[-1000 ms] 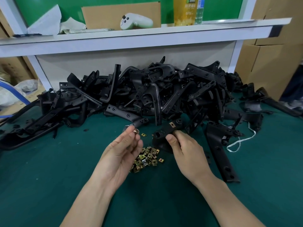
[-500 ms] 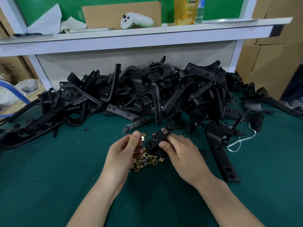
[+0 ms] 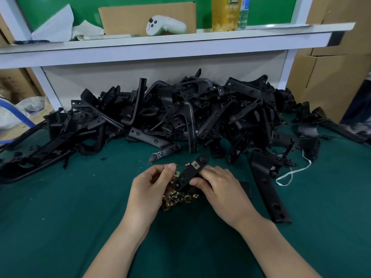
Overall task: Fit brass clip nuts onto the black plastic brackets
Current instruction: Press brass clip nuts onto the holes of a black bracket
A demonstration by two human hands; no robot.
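This is a small factory or workshop assembly station for handwork in bulk. The worktop (image 3: pixel 60 227) is covered in dark green felt-like matting, and a large loose heap of identical-looking black plastic brackets (image 3: pixel 180 117) is piled against its back panel, with a little mound of brass clip nuts (image 3: pixel 176 199) in front. A plain white shelf (image 3: pixel 180 40) runs above on a white frame, backed by a green board (image 3: pixel 36 11) and holding a cardboard sheet (image 3: pixel 124 19), a white handheld controller (image 3: pixel 166 26) and a drink bottle (image 3: pixel 225 15). Stacked cardboard boxes (image 3: pixel 329 81) stand just beside the worktop on the right.
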